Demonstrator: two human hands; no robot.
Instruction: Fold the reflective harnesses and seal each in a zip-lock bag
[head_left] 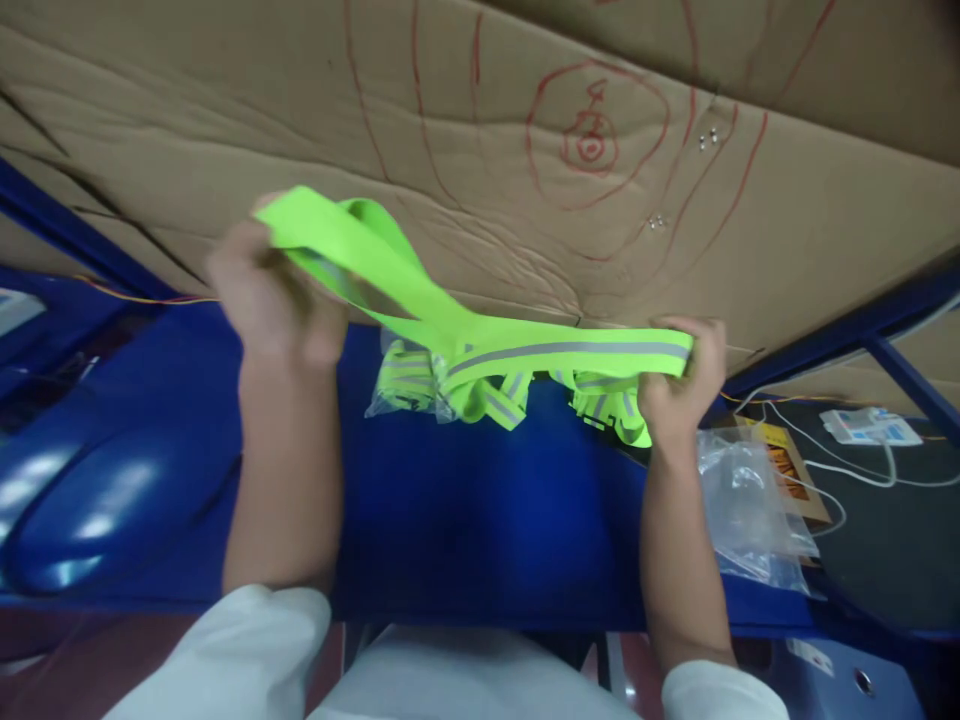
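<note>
A neon-yellow reflective strap (pixel 570 350) with a grey stripe is stretched between my two hands above the blue table (pixel 480 520). My left hand (pixel 274 290), smeared by motion, is closed on the looped left end, raised higher than the other. At the right end, my right hand (pixel 686 375) grips the strap between thumb and fingers. Behind and below it lie more reflective straps: one bundle in clear plastic (pixel 405 380) to the left, and a loose bundle (pixel 607 400) near my right hand. The held strap partly hides them.
A cardboard panel (pixel 300 120) with red drawn lines stands upright behind the table. To the right are clear plastic bags (pixel 750 500), a yellow-and-brown box (pixel 787 470) and a white device (pixel 870 427) with cables. Blue frame bars (pixel 915 385) slant at the sides. A shiny blue object (pixel 90 510) sits left.
</note>
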